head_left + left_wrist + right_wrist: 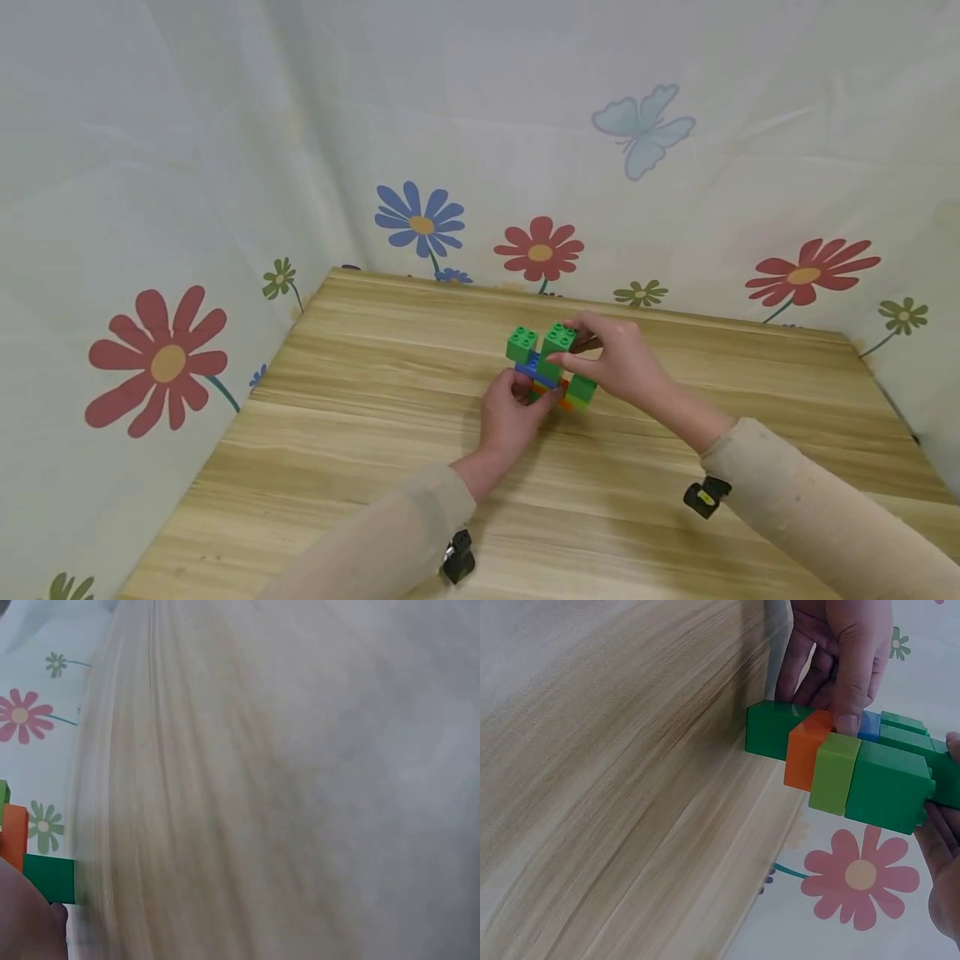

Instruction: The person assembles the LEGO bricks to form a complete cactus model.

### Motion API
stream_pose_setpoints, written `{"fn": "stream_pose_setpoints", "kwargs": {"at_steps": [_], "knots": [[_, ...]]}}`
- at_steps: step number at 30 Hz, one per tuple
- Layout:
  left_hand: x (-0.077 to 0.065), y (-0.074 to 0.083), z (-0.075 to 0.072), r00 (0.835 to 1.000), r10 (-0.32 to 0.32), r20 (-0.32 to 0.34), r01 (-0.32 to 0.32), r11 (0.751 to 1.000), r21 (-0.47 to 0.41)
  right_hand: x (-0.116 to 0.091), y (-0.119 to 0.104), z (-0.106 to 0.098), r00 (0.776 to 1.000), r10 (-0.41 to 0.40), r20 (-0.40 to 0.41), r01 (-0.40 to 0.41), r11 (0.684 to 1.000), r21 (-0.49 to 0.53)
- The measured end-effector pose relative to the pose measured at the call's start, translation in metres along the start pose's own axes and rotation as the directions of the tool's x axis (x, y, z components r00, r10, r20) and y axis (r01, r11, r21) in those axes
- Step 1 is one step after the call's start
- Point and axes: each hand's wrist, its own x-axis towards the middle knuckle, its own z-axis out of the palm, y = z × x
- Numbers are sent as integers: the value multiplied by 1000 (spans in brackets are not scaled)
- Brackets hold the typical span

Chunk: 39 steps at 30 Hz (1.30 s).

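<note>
A built-up toy brick assembly (536,367) is held between both hands over the wooden table. Its bricks include a green brick (522,343), a blue brick (869,726), an orange brick (804,754) and a lime brick (832,774). My left hand (506,417) grips the assembly low down, thumb against its near side. Thumb and fingers of my right hand (626,358) pinch a tall green brick (558,337) on top of the blue one. In the left wrist view, only a dark green brick (51,879), an orange one and part of the hand show.
The wooden table (360,358) runs back to a pale curtain (480,108) printed with flowers and a butterfly. Another curtain panel stands along the left side. Small black devices (458,557) are worn at both wrists, over beige sleeves (390,533).
</note>
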Motion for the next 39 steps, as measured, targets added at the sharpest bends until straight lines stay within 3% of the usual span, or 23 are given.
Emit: {"fn": "stream_pose_setpoints", "kwargs": {"at_steps": [10,24,33,39], "knots": [[-7,2,-7,997,-48,59,53,995,-84,0,7,3,1000,-11,-9,11,999,41],[-8,1,-26,991,-80,110,88,994,-67,-7,14,2,1000,27,-2,-27,997,75],[9,3,-55,989,-61,134,70,996,-58,-22,21,-9,995,98,-12,-95,988,123],[28,9,-72,983,-6,185,15,999,-47,-33,29,-14,987,162,8,-160,966,205]]}}
